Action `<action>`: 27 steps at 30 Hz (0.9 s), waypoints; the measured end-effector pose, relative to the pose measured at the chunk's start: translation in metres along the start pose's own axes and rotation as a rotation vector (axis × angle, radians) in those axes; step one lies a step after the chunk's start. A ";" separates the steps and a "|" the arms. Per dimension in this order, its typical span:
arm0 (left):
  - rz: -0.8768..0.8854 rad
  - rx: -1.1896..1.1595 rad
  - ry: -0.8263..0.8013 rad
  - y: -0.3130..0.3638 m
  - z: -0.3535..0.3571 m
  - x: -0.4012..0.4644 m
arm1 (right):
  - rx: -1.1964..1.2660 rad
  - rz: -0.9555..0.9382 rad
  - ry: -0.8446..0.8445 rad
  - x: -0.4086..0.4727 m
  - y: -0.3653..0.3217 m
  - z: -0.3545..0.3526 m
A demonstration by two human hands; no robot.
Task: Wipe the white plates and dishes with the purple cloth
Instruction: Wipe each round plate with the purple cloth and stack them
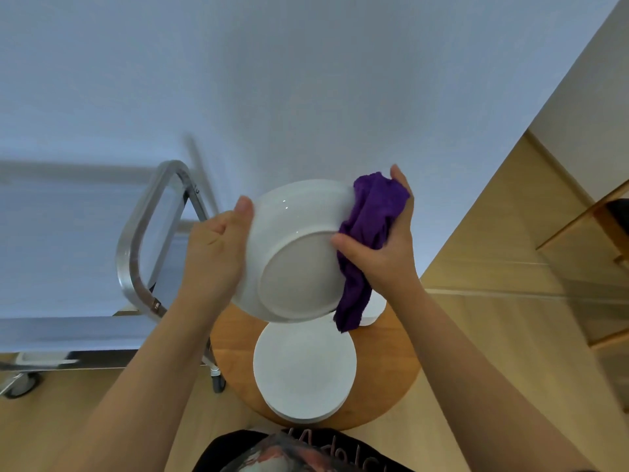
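You have one dish (292, 253) up in the air over the tabletop (235, 338), tilted so its underside faces you. Your left hand (212, 248) has its grip closed on the dish's left rim, thumb over the edge. Your right hand (384, 247) has its grip closed on the cloth (371, 233), pinching it over the right rim, with the cloth's loose end hanging below the dish.

By the look of it, you are mid-wipe on this dish, working the rim on the right. The far face is hidden from you here, so you cannot tell whether it has been wiped.

Below, a stack of plates (304, 366) sits on the round tabletop, directly under the dish. Nothing shows whether that stack is the finished pile or the pile waiting. Another white piece (372, 310) peeks out behind the cloth, mostly hidden, and its state is just as unclear.

So the safest reading: one dish is in hand and partly done, the task is somewhere in the middle, and you likely have more pieces to go through.
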State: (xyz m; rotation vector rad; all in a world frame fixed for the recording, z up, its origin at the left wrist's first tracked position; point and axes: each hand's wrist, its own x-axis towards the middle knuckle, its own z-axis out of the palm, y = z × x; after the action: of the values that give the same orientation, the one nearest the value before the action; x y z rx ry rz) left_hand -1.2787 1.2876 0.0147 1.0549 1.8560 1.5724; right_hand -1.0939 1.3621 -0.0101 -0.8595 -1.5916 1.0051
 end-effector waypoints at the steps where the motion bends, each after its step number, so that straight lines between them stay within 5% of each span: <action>1: -0.030 -0.039 0.018 -0.001 0.002 -0.001 | 0.026 0.032 0.050 0.000 0.000 0.002; 6: -0.298 -0.249 0.144 -0.007 0.015 -0.002 | 0.184 0.242 0.296 -0.011 0.004 0.015; 13: -0.436 -0.546 0.162 -0.003 0.041 -0.012 | 0.371 0.559 0.576 -0.021 0.008 0.036; 16: -0.358 -0.516 0.021 -0.006 0.038 -0.012 | 0.490 0.615 0.510 -0.015 0.015 0.021; 19: -0.233 -0.539 -0.590 -0.010 0.010 0.004 | 0.601 0.631 0.299 -0.002 0.025 -0.015; 21: -0.375 -0.659 -0.915 -0.010 -0.006 0.020 | 0.538 0.662 0.179 0.005 0.033 -0.029; 23: -0.558 -0.750 -0.991 -0.014 -0.006 0.028 | 0.388 0.682 0.069 0.013 0.035 -0.030; 27: -0.619 -0.801 -0.841 -0.020 0.013 0.020 | 0.254 0.718 0.013 0.021 0.041 -0.028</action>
State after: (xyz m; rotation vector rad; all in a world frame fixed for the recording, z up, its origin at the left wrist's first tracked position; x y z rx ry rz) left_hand -1.2852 1.3110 -0.0056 0.5314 0.7366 1.0587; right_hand -1.0693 1.4021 -0.0365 -1.2853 -1.1088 1.6533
